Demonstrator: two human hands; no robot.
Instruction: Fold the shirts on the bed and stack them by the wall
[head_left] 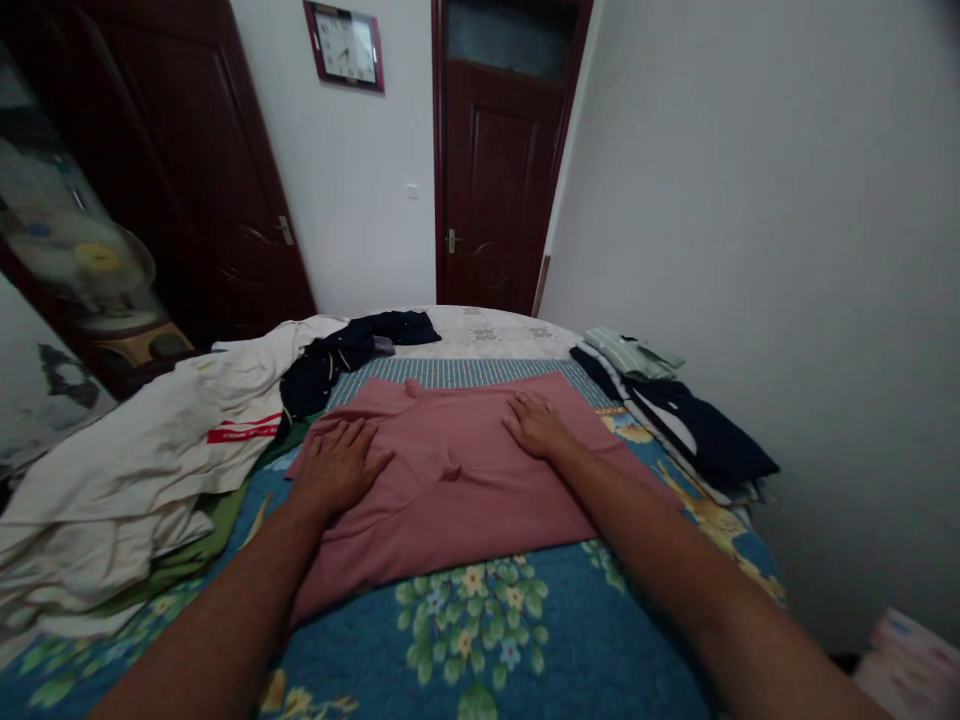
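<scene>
I see the pink garment (457, 480) spread flat in the middle of the frame, on the bed (487, 640) with the blue flowered cover. My left hand (337, 465) and right hand (536, 425) lie on it, apart, fingers open and flat, gripping nothing. The cloth looks soft, light and limp; I judge the edges or corners give the best hold.
</scene>
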